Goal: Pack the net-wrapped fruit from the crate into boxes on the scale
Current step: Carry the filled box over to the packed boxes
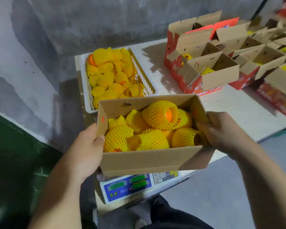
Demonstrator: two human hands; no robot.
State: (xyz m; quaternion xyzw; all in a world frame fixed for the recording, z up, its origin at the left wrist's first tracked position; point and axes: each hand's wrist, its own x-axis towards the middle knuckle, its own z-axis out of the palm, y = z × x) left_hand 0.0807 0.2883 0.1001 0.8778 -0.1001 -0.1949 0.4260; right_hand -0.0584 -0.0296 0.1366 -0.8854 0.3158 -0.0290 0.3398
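You face a grey concrete wall, mottled with darker patches and scuffs. At your left its lower part is painted dark green. A pale table runs from the wall toward your right. Beyond its near edge lies smooth grey floor. Light is even; soft shadows fall leftward on the tabletop.

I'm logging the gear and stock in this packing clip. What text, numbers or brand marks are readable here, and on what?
"4 5", "1 2 3", "0": keypad digits on the scale, right of its displays.
Yellow logo on the scale's blue panel: too small to read.
Green displays on the scale: digits blurred, unreadable.
Print on the red boxes at the back: blurred, unreadable.
Held cardboard box: no text visible.
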